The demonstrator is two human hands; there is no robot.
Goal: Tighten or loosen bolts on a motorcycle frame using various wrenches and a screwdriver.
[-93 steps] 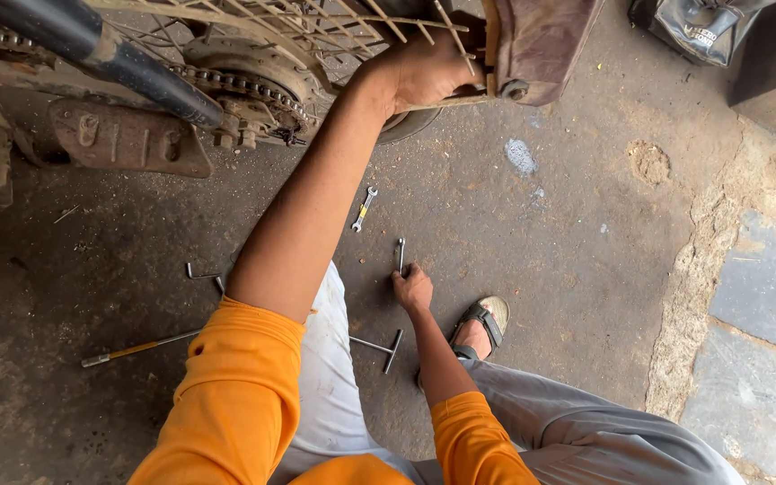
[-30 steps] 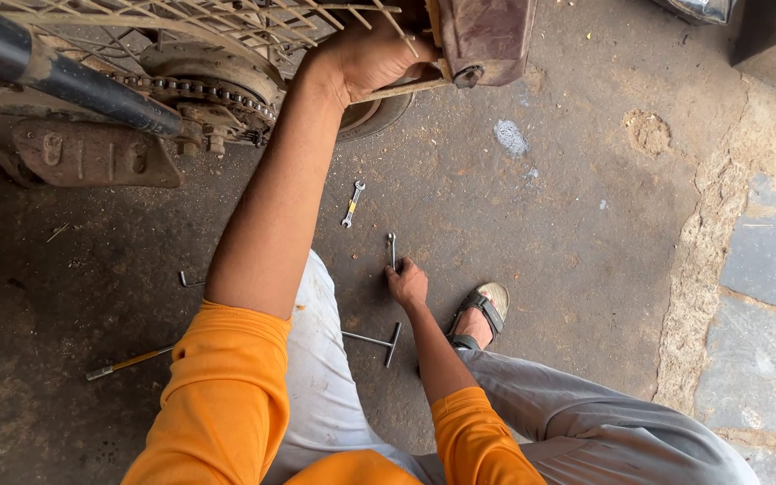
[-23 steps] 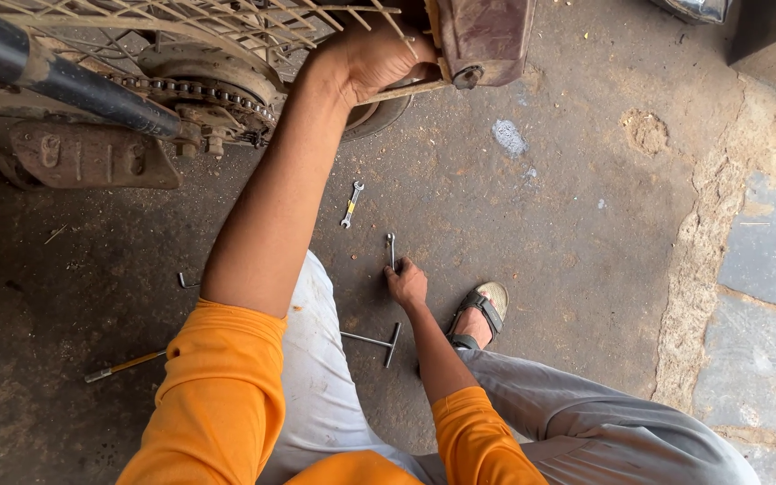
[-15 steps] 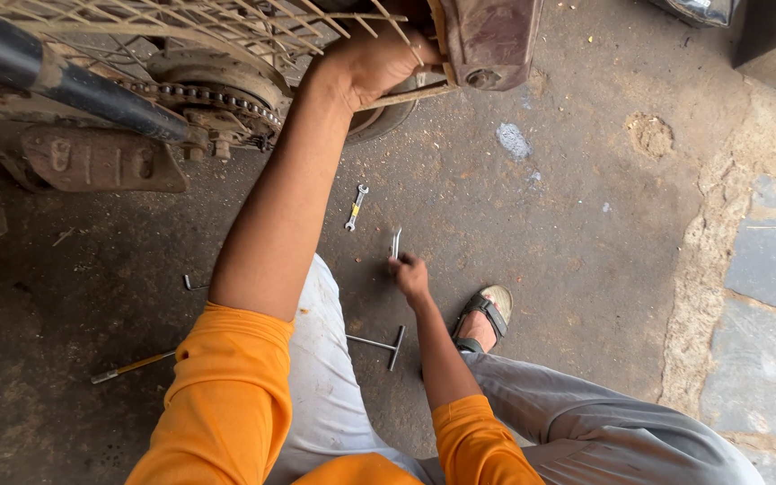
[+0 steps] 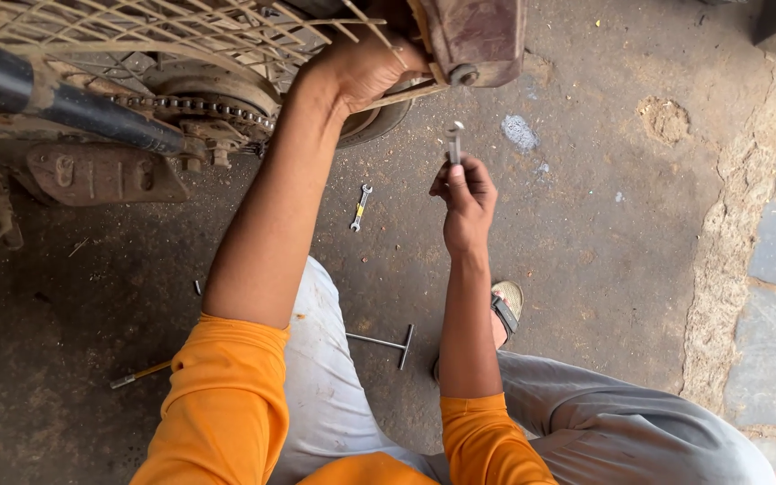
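A: Where are the hands?

B: The right hand is clenched around a small metal spanner, raised above the concrete floor, its head pointing toward the motorcycle wheel. The left hand grasps the wire guard beside the brown mudguard.

A: What could go wrong?

B: I'd judge the spanner could slip off a greasy nut and knock the knuckles against the chain. The second spanner and T-handle wrench lie loose near the sandalled foot and could get kicked.

A: Any containers?

B: None visible; the tools lie bare on the floor.
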